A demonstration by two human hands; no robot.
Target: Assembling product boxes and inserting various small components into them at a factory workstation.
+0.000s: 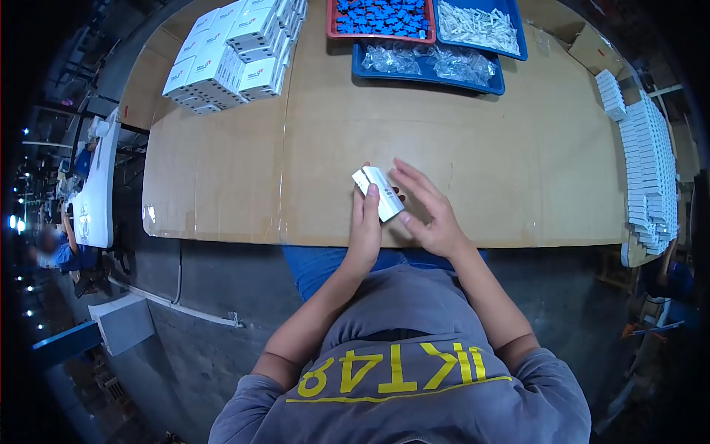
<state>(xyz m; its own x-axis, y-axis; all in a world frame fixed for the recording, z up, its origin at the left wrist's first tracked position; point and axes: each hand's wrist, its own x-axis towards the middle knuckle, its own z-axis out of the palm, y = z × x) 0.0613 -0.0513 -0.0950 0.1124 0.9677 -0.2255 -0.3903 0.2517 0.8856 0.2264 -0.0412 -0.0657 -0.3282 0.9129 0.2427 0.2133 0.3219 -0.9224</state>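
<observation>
Near the front edge of the table, my left hand (364, 226) grips a small white carton (381, 195), thumb across its upper face. The carton is tilted, and a flap or fold seems to stand along its far left side. Just to the right, my right hand (438, 217) is open with fingers apart, its thumb close to the carton's near corner. Whether that thumb touches the carton, I cannot tell. A few small dark round spots (400, 194) show between the carton and my right fingers; what they are is unclear.
White cartons (214, 63) are stacked at the far left of the cardboard-covered table (518, 170). At the back stand a red tray (333, 31) of blue parts, a blue tray (521, 48) of white pieces and another blue tray (414, 76) with clear bags. Small white boxes (647, 163) line the right edge.
</observation>
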